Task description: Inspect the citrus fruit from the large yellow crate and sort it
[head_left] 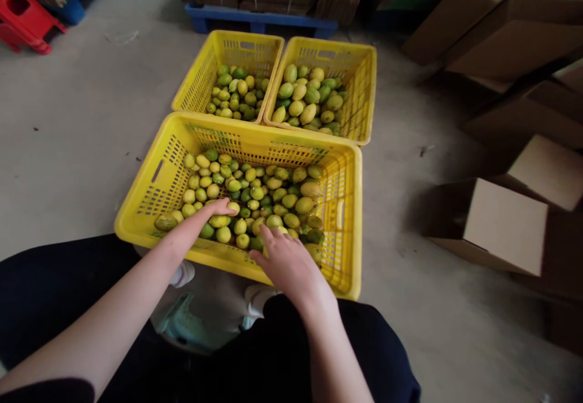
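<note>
A large yellow crate [246, 131] stands on the floor before my knees, its bottom covered with yellow and green lemons [256, 193]. My left hand [220, 207] reaches over the near rim, its fingers closed on a yellow lemon [233, 208] among the others. To its right, my right hand [283, 256] hovers low over the fruit near the front, palm down with thumb and fingers apart. Nothing shows in its grasp, though its palm is hidden.
Behind stand two smaller yellow crates [181, 94] [372, 96] of lemons. Farther back, stacked cardboard rests on a blue pallet [273, 17]. Cardboard boxes [505, 226] lie at the right. A red stool [28, 11] is at the upper left.
</note>
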A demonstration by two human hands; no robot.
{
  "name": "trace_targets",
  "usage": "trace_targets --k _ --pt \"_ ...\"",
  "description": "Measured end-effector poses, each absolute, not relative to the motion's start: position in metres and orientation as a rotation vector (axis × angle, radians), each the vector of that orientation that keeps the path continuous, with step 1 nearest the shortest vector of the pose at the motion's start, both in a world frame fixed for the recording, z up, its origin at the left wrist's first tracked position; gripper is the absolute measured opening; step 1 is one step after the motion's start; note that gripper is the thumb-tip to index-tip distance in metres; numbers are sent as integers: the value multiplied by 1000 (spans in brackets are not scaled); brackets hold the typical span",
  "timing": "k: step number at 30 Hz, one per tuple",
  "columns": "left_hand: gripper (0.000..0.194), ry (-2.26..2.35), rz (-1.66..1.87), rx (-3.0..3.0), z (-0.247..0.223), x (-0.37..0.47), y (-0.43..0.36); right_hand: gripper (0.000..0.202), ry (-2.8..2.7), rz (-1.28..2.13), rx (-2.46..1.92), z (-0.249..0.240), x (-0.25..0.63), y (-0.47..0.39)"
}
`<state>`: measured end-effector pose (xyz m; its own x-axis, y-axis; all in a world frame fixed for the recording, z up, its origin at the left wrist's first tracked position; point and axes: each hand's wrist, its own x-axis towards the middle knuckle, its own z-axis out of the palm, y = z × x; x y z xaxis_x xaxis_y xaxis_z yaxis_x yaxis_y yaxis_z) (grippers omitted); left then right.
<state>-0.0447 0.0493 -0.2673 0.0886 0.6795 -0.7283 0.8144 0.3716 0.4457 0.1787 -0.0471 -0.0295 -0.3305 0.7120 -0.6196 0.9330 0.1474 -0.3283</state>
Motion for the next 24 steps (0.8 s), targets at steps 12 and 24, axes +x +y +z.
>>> trace_targets --k 12,24 --pt "11 1146 46 1178 -142 -4 37 76 2385 -881 1735 -30 186 -42" --pt "11 1521 -116 1322 -187 -24 54 36 2337 -568 2094 -21 200 -42"
